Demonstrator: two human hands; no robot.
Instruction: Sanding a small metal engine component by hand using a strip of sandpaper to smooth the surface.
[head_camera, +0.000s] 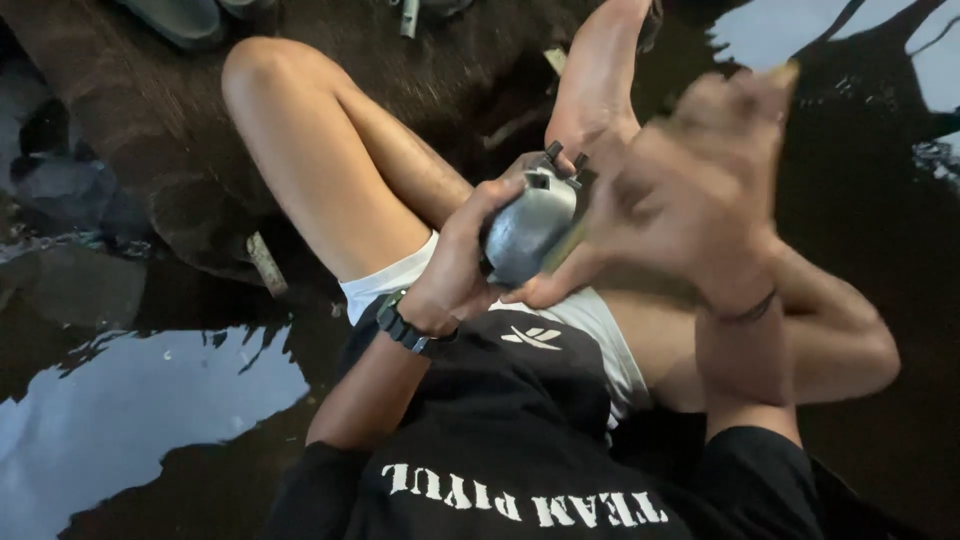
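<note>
I sit on the ground with bare legs bent in front of me. My left hand (462, 262), with a dark watch at the wrist, grips a rounded grey metal part (530, 228) that has dark studs sticking out of its top end. My right hand (690, 190) is blurred with motion, fingers spread, just right of the part, its thumb touching the part's lower edge. A thin, blurred stick-like shape lies between the right palm and the part; I cannot tell what it is.
The floor around me is dark and wet, with bright reflections at the lower left (130, 400) and upper right (800, 30). A sandal (175, 18) lies at the top left. Small bits of debris (266, 265) lie beside my left leg.
</note>
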